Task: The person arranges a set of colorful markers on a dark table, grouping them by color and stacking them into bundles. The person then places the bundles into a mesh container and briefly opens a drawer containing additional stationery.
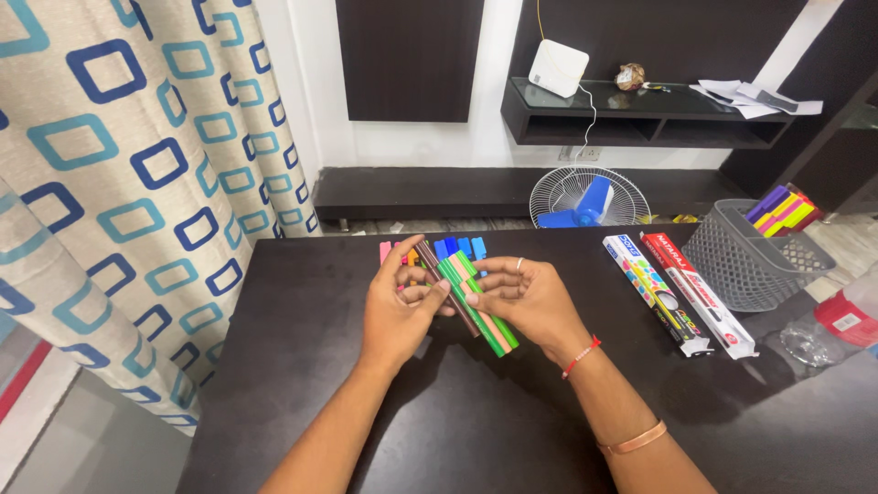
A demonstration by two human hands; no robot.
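The room is evenly and fairly brightly lit, the light seeming to come from above and somewhat behind the wearer. Soft shadows spread on the dark table (512,430) just below the left hand (395,316) and right hand (530,302). Beyond the grip, the white wall (421,142) looks nearly blown out. Faint sheen lies on the tabletop right of the hands. The curtain (119,183) to the left bows outward, a wide-angle stretch. Focus is sharp at the hands; the far shelf (640,114) is slightly softer.

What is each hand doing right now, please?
Left hand: fingers closed on the bundle of coloured marker pens.
Right hand: fingers closed on the same bundle from the other side.
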